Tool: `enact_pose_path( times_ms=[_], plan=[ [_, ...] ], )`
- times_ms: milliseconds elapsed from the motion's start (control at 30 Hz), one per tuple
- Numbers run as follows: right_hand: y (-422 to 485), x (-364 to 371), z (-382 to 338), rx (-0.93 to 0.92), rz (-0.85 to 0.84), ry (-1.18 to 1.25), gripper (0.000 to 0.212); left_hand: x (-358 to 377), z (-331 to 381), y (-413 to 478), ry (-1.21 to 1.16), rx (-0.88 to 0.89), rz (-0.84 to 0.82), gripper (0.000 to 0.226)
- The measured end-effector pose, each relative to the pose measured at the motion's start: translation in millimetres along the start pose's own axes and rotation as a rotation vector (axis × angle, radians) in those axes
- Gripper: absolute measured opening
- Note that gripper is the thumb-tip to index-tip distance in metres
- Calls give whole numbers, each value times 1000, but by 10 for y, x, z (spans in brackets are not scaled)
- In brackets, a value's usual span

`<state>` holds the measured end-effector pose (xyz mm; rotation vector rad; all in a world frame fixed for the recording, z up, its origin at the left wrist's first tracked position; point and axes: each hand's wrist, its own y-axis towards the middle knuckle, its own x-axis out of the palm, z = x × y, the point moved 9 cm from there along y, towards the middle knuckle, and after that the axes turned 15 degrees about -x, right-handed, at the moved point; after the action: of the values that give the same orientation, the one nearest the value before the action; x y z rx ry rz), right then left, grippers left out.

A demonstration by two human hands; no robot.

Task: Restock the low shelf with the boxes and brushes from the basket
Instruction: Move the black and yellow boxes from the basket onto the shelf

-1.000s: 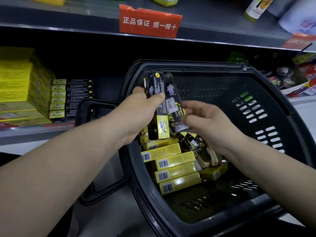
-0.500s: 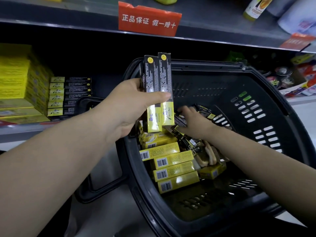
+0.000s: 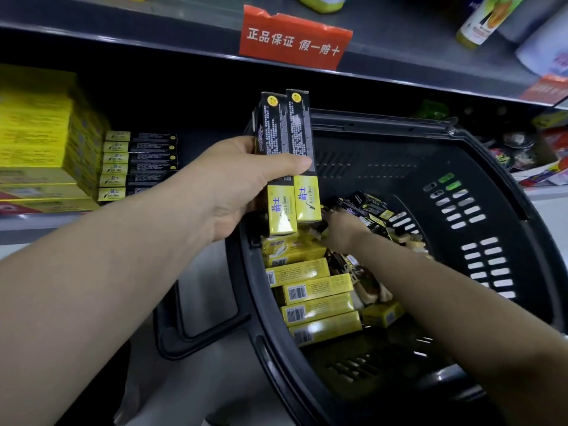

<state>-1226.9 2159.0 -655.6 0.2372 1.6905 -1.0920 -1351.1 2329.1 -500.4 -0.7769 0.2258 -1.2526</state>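
Note:
My left hand (image 3: pixel 233 192) grips two long black-and-yellow boxes (image 3: pixel 287 161) side by side, held upright over the left rim of the black basket (image 3: pixel 504 229). My right hand (image 3: pixel 344 232) is down inside the basket among the black-and-yellow boxes (image 3: pixel 365 207), its fingers hidden behind the held boxes. Several yellow boxes (image 3: pixel 313 290) with barcodes lie stacked in the basket, and brushes (image 3: pixel 372 290) lie beside them. The low shelf (image 3: pixel 37 222) at the left holds a stack of the same black-and-yellow boxes (image 3: pixel 138 166).
Tall piles of yellow cartons (image 3: pixel 40 142) stand at the far left of the low shelf. The upper shelf edge carries a red sign (image 3: pixel 295 38). Tins and packets (image 3: pixel 522 152) sit on the shelf at the right. The basket handle (image 3: pixel 196 336) hangs to the left.
My left hand has lifted the two boxes higher and squared them together. My right hand let go of them and reached down into the basket's pile.

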Motion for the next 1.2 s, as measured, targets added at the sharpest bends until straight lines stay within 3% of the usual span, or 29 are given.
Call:
enact_pose_path(
  times_ms=[133,233,300,433,500,600,700,767,900,1000,1133,1200],
  plan=[
    [-337,-331,-115,19,98,739,24,-52,23,-37,-44,7,-2,22],
    [-723,-793,-329,-37,342,964,21,-133,26,-85,-80,20,13,21],
    [-980,-1077,-618,-143,412,953,27,-187,-9,-135,-56,23,25,29],
    [-1249,-1358,-1270,-330,359,974,38,-361,-56,-298,-37,43,22,36],
    [-1287,-1436,-1493,-343,352,996,35,-517,-41,-394,-60,61,8,35],
    [-1210,-1552,-1771,-316,369,998,48,-789,-69,-514,-60,42,-8,32],
    [-950,-1639,-2092,-322,340,1000,42,-1121,-82,-602,-61,35,12,35],
    [-717,-1658,-2342,-335,246,1087,43,-1387,-66,-649,-89,36,38,29],
    [-322,-1601,-2882,-394,-102,1171,66,-1975,-83,-681,-132,2,169,27],
    [37,-1534,-3067,-353,-184,1062,44,-2391,-134,-651,-163,-16,309,35],
    [613,-1524,-2947,-169,-37,1138,9,-2752,-132,-597,-156,-7,425,43],
    [885,-1552,-2778,-92,60,1142,7,-2852,-117,-551,-139,1,448,39]
  ],
)
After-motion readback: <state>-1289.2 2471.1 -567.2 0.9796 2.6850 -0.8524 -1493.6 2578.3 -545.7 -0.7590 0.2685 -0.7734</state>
